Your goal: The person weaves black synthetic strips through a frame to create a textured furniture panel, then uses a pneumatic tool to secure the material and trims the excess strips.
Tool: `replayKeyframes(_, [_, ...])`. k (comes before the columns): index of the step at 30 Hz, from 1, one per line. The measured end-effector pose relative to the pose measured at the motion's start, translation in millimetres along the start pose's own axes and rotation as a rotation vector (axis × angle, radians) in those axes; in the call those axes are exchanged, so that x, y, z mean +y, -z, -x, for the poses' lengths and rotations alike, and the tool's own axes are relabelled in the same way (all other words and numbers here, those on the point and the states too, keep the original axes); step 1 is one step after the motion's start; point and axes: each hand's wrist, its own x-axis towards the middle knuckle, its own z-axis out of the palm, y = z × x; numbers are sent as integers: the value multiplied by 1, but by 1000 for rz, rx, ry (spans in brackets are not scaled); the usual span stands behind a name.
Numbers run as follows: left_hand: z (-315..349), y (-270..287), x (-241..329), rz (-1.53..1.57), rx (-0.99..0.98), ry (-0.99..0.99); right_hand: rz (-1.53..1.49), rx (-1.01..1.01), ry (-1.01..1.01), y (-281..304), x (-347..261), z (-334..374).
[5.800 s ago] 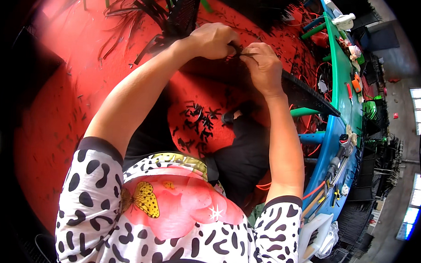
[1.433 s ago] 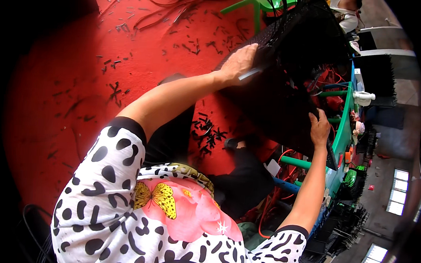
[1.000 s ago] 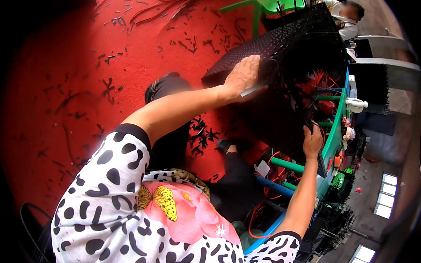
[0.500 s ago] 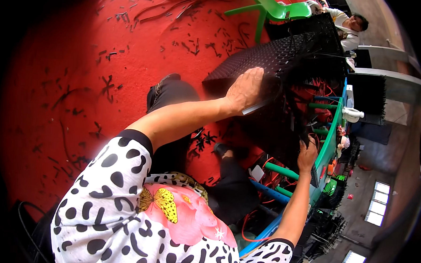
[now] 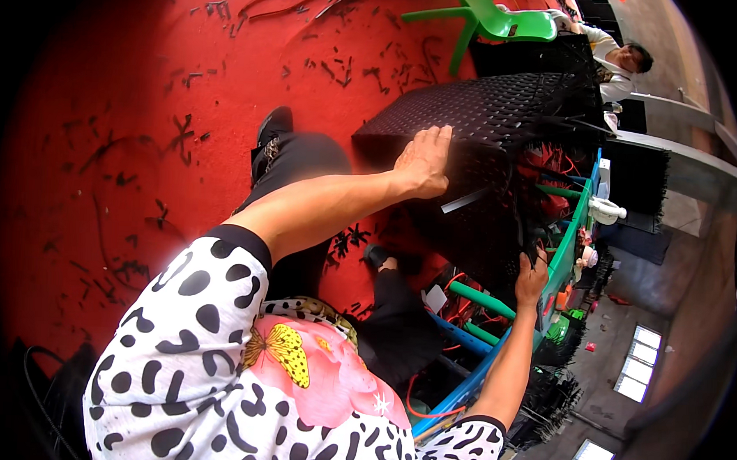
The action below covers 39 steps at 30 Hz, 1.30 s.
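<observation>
A large black woven piece (image 5: 472,107) with a sharp corner spreads out in front of me, its strips crossing in a tight weave. My left hand (image 5: 423,162) lies on its side near the folded edge, fingers stretched out and close together. Just right of that palm, a flat shiny strip (image 5: 463,200) sticks out from the dark weave. Lower down on the right, my right hand (image 5: 532,280) has its fingers closed at the black material's edge, beside the green frame. What those fingers pinch is too dark to make out.
A green and blue frame (image 5: 482,296) with red cords runs along my right. A green chair (image 5: 509,22) stands at the far side, and a person (image 5: 614,64) sits beyond it. Black offcuts (image 5: 181,135) litter the red floor (image 5: 227,84). A white handled object (image 5: 606,211) rests on the frame.
The woven piece has shifted slightly beneath my left hand, and the shiny strip now shows farther from the palm. My right hand has moved slightly nearer to me. The view has turned a little.
</observation>
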Motion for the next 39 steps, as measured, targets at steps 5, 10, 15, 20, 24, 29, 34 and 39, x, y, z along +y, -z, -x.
replayKeyframes(5, [-14,2,3,-31,9,-44,24,49,-47,8,1,-8])
replayKeyframes(10, [-32,10,7,69,210,-29,-32,9,52,29,-46,-32])
replayKeyframes(15, [-77,40,-29,533,456,-22,-123,-266,251,67,-145,-84])
replayKeyframes(20, [-86,82,-18,224,473,-231,-145,-254,347,68,-191,-105])
replayKeyframes(24, [-92,101,6,332,527,-77,-339,-194,220,95,-196,-113])
replayKeyframes(29, [-108,131,66,260,616,-158,-594,-106,108,129,-194,-121])
replayKeyframes(34, [-136,123,120,107,525,-407,-818,-11,14,141,-168,-94])
replayKeyframes(39, [-108,28,109,26,448,-420,-1098,84,-133,112,-118,-46])
